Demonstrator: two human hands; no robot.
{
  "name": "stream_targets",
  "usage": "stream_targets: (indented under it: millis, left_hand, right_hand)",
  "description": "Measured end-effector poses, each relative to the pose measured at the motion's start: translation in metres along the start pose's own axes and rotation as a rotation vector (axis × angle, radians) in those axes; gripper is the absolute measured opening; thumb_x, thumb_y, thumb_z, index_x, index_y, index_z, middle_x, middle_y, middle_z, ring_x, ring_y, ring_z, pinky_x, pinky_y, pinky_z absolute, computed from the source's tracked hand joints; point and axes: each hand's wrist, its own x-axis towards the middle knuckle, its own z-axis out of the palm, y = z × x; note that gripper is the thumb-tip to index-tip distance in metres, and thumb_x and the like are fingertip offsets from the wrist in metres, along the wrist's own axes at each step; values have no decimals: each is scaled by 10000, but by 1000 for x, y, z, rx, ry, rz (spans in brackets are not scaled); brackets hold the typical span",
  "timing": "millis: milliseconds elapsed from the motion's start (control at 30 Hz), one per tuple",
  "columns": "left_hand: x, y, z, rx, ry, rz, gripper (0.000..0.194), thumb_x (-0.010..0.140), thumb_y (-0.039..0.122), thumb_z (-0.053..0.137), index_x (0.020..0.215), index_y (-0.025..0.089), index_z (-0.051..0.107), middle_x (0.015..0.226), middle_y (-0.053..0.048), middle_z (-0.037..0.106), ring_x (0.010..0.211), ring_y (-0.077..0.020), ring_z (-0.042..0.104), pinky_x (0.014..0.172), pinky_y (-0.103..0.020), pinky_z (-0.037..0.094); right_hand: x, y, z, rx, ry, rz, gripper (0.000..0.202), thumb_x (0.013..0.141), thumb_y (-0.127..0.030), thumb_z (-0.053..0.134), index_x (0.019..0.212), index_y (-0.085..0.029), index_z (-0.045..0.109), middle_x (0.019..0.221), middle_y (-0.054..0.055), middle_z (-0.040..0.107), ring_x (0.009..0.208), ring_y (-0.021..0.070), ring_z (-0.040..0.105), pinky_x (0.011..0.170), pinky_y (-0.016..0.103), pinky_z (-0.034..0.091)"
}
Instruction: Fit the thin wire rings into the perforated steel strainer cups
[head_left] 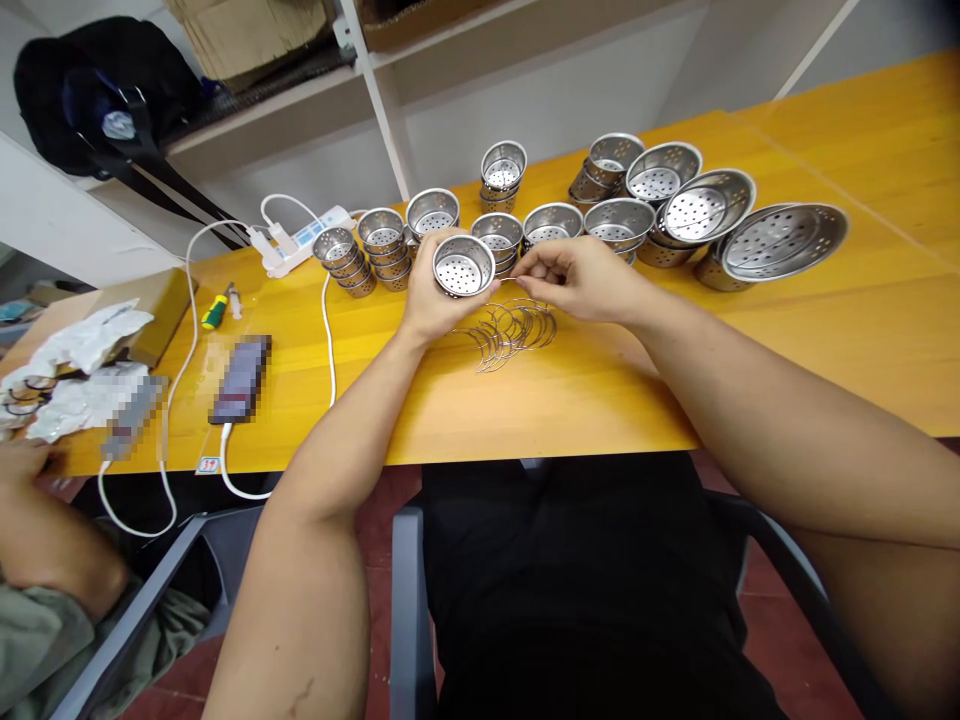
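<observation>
My left hand (429,300) is wrapped round a small perforated metal cup (463,268), its open top tilted toward me. Just to the right, my right hand (566,278) pinches a thin wire (511,279) between thumb and finger. That wire reaches to the cup's right side, by my left thumb; whether it is joined to the cup I cannot tell. Below both hands, several curved wire handles (502,345) lie in a loose overlapping heap on the yellow table (570,410).
Stacked perforated cups (382,235) stand behind my hands, with wider ones (784,245) at right. A power strip (311,240), cables, a phone (241,380) and a green-yellow screwdriver (215,311) lie at left. Another person's arm (56,530) rests at the far left, near white plastic bags (97,400).
</observation>
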Motion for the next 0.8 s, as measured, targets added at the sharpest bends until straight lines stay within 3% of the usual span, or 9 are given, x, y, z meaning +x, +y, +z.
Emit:
stream_targets:
  millis: [167,267,400,633,800]
  left_hand:
    - [-2,-9,7,9,-27,-45,1051,965,945,832,1760,393,422,1628,-127,700,1561,-349,759,1388,-654,606]
    - [-1,-13,11,-55,-17,-3,1007,1001,953,779,1746,369,436,1676,-143,672,1606,-359,732,1418,-641,580]
    - [-1,-18,17,-119,-45,8,1021,940,958,855,1659,337,481,1556,-116,726,1489,-349,780,1345,-624,625]
    - [-2,-10,22,-237,-71,41,1007,931,942,876,1629,342,466,1541,-114,717,1433,-342,801,1273,-610,669]
    - [-6,-4,25,-218,-147,17,1155,856,924,967,1696,360,410,1596,-129,691,1499,-372,782,1298,-629,661]
  right_hand:
    - [1,2,-2,-32,97,-17,338,1084,-584,832,1101,-247,827,806,43,647,693,206,508,690,437,425]
    - [3,3,-1,-5,226,-55,371,1088,-614,849,1102,-244,839,785,38,636,668,197,494,670,435,422]
    - [7,5,8,77,383,-158,460,1040,-731,908,1067,-280,818,705,-2,564,621,181,431,619,417,391]
    - [8,-1,33,102,385,-226,356,1062,-637,883,1013,-289,824,691,-21,566,615,170,427,616,385,367]
    - [9,2,36,47,424,-207,251,1071,-513,852,1003,-274,820,711,-25,591,627,168,473,700,411,420]
